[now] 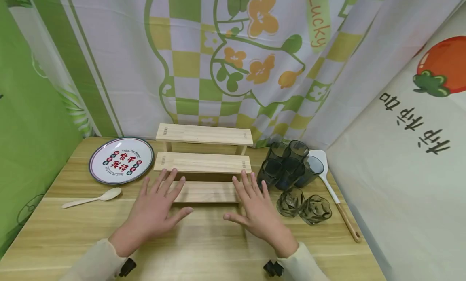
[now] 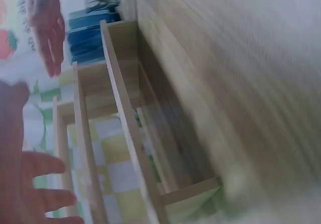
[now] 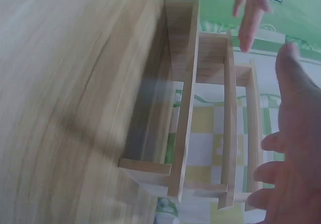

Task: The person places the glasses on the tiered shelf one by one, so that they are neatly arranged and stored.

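A three-tier wooden stand (image 1: 202,163) sits on the table before the curtain, its steps rising toward the back. My left hand (image 1: 154,210) is over the left end of its lowest step (image 1: 205,192), fingers spread and thumb pointing inward. Over the right end, my right hand (image 1: 259,211) mirrors it. Neither hand holds anything. Both wrist views show the stand (image 2: 125,103) from low in front, with the left hand (image 2: 30,184) and right hand (image 3: 301,148) apart from it, above the steps.
A printed plate (image 1: 121,178) and a wooden spoon (image 1: 92,198) lie left of the stand. On the right are several dark tumblers (image 1: 269,174), two wavy glasses (image 1: 315,210) and a white spatula with a wooden handle (image 1: 347,221). A patterned curtain (image 1: 233,107) hangs behind.
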{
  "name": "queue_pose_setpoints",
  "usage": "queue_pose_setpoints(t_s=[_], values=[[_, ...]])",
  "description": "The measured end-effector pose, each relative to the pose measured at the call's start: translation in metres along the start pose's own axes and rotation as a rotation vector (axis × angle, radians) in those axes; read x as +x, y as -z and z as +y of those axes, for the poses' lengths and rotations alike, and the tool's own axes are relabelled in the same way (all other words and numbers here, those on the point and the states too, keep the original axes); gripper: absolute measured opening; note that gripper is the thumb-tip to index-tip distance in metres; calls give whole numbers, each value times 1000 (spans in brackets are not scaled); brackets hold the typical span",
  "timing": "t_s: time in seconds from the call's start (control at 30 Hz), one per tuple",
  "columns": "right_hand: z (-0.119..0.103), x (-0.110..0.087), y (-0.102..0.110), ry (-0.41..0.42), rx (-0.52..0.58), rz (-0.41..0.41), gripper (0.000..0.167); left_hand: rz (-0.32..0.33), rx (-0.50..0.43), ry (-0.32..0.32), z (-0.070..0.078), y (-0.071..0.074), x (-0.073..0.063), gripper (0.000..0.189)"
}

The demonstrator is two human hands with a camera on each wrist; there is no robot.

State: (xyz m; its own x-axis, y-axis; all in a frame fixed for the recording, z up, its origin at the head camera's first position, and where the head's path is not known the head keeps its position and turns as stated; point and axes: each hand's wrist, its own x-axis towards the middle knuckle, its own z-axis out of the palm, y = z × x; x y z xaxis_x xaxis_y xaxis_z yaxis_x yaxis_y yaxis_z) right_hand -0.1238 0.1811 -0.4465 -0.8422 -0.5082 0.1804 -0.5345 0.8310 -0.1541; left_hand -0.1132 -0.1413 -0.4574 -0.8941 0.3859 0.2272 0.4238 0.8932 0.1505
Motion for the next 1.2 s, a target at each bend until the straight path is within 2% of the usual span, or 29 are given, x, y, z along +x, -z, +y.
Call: queue_pose_setpoints(t_s=[0.17,0.2,0.27,0.33,0.47,0.57,0.7,0.83,0.9,0.97,1.0,1.07,1.13,1.2], values=[[5,-4,0,-7,210,135,80,254,-235,83,-14,-9,-6,59],[6,-5,0,-12,252,163,76,293,-287,107,-17,-12,-8,54],[8,-8,1,-26,331,218,69,319,-397,164,-23,-18,-11,47],[11,-11,2,-51,443,277,61,298,-522,224,-30,-24,-13,43],[17,-22,7,-159,746,418,46,190,-710,333,-43,-34,-14,43],[26,-33,9,-264,965,553,36,134,-762,381,-52,-38,-12,43],[43,-55,11,-353,1113,729,31,96,-802,410,-56,-39,-10,46],[66,-82,15,-408,1105,913,33,56,-838,442,-56,-36,-9,48],[80,-94,18,-436,1029,999,33,44,-845,453,-56,-35,-9,49],[94,-104,20,-482,916,1047,33,35,-849,458,-56,-35,-9,49],[100,-109,20,-504,856,1047,34,33,-849,459,-56,-35,-9,49],[111,-118,21,-564,753,992,39,31,-851,460,-56,-35,-9,49],[119,-125,19,-630,688,879,49,32,-851,459,-56,-35,-9,49],[127,-131,17,-684,671,735,63,35,-854,456,-56,-35,-9,49]])
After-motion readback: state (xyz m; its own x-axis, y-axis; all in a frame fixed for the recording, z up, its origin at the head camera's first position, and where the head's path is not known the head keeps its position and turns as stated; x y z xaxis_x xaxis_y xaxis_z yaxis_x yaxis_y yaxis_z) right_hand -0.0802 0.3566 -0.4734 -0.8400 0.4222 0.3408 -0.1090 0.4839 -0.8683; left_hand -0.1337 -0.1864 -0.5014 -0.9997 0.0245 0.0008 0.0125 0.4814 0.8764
